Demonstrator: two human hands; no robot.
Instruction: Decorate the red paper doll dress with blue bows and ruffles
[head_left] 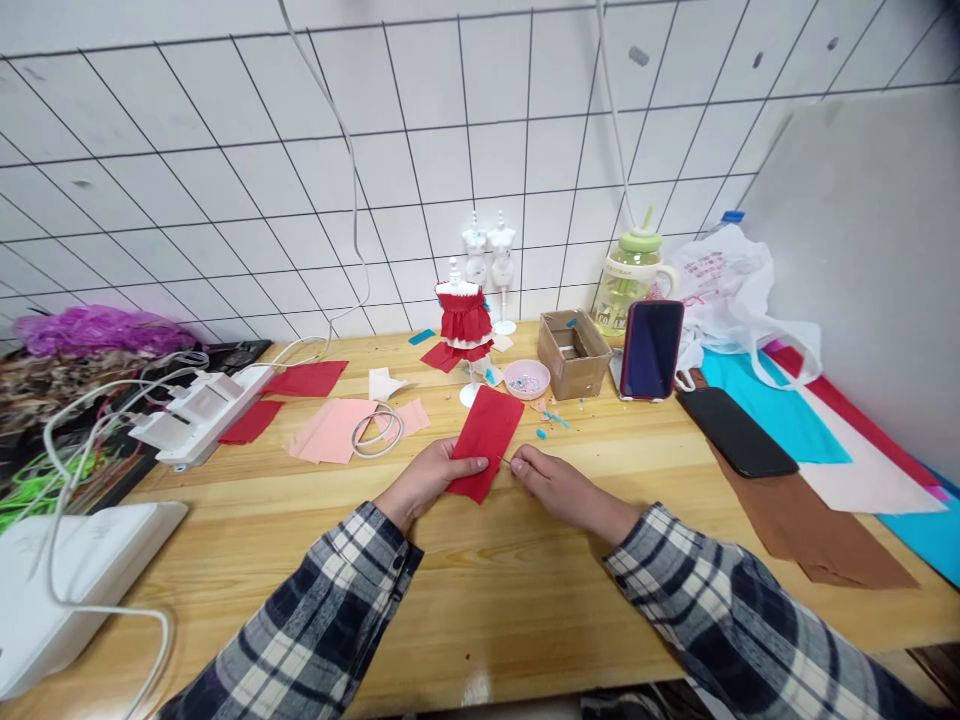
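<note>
My left hand [431,477] pinches a rectangular piece of red fabric [489,430] by its left side, thumb on top. To the right of the fabric, my right hand [559,487] is closed in a pinch on a thin needle [505,461], whose end points at the fabric's right edge. Whether the needle touches the fabric I cannot tell. Just behind stands a small white dress form [453,268] wearing a red ruffled outfit [463,318]. A pink dish [527,378] with small beads sits beyond my right hand.
A cardboard box [575,352], a propped phone [651,348] and a green-lidded jug [628,280] stand at the back right. A black phone [737,432] lies on coloured fabric sheets. On the left are pink fabric [330,430], a coiled cable [376,430] and a power strip [206,405].
</note>
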